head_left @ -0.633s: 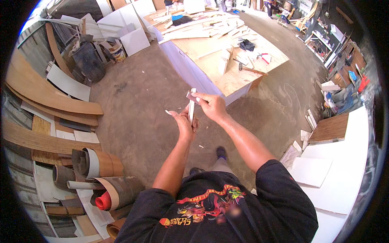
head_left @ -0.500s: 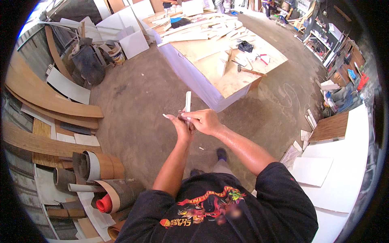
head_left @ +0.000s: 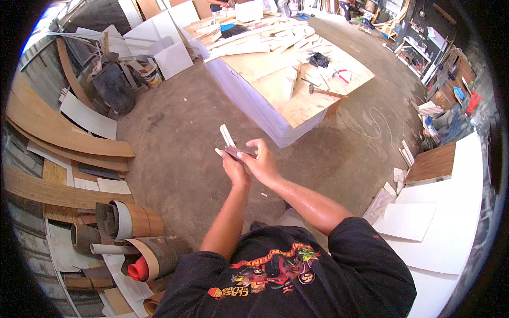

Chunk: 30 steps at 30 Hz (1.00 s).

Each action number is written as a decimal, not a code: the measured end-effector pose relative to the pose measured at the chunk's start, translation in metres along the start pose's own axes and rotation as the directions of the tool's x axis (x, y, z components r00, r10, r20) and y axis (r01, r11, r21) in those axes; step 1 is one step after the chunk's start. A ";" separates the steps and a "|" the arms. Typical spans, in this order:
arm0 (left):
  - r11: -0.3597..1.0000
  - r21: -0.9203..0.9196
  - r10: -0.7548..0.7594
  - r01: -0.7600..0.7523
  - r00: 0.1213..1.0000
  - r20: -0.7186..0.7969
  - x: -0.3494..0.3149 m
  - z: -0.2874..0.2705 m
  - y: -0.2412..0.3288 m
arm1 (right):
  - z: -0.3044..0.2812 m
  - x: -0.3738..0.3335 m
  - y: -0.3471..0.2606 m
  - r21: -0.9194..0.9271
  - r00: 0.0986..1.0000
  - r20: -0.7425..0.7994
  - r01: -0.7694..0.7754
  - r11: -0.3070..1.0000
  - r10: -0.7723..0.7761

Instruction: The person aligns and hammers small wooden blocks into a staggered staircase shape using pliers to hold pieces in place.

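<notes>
In front of my body, my left hand point(head_left: 236, 170) is closed round the lower part of a pale narrow wood strip point(head_left: 227, 134), its thumb sticking out to the left. The strip's upper end juts above the hand, tilted a little left. Lying across it is a dark brown folded piece that looks like sandpaper point(head_left: 241, 151). My right hand point(head_left: 261, 165) pinches this piece, thumb on top and index finger bent above it. The strip's lower end is hidden by my hands.
Ahead stands a large worktable point(head_left: 265, 114) with wood strips, a hammer point(head_left: 326, 93) and a black bag point(head_left: 319, 60). Curved boards point(head_left: 69, 135) and rolled sheets point(head_left: 140, 218) line the left. White panels point(head_left: 408, 221) lie at right; a cable point(head_left: 366, 132) is on the floor.
The strip has tipped from nearly upright toward the left. My right hand has turned, its index finger lifting, and the brown piece now lies more openly across the strip.
</notes>
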<state>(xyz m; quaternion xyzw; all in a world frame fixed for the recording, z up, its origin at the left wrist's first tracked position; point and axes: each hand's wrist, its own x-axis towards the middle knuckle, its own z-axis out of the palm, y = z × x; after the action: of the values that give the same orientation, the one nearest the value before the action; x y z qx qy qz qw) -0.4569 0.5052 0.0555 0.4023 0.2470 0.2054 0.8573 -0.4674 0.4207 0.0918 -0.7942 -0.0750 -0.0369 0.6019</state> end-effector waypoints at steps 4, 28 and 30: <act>0.984 -0.012 -0.175 0.176 0.984 0.036 -0.019 0.009 0.023 | 0.020 -0.003 0.030 0.223 0.996 0.005 -0.088 0.971 0.089; 0.865 -0.359 -0.166 0.351 0.874 0.457 0.014 -0.002 0.064 | -0.024 0.067 0.012 0.088 0.937 0.302 0.158 0.983 -0.178; 0.850 -0.345 -0.231 0.399 0.869 0.437 0.015 -0.006 0.062 | -0.020 0.076 0.012 0.058 0.928 0.312 0.197 0.979 -0.205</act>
<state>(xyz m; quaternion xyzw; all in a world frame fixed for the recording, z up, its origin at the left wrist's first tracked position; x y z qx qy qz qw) -0.4581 0.5543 0.0974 0.1911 0.0895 0.0259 0.9771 -0.3904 0.4036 0.0976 -0.7700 -0.2519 0.0306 0.5854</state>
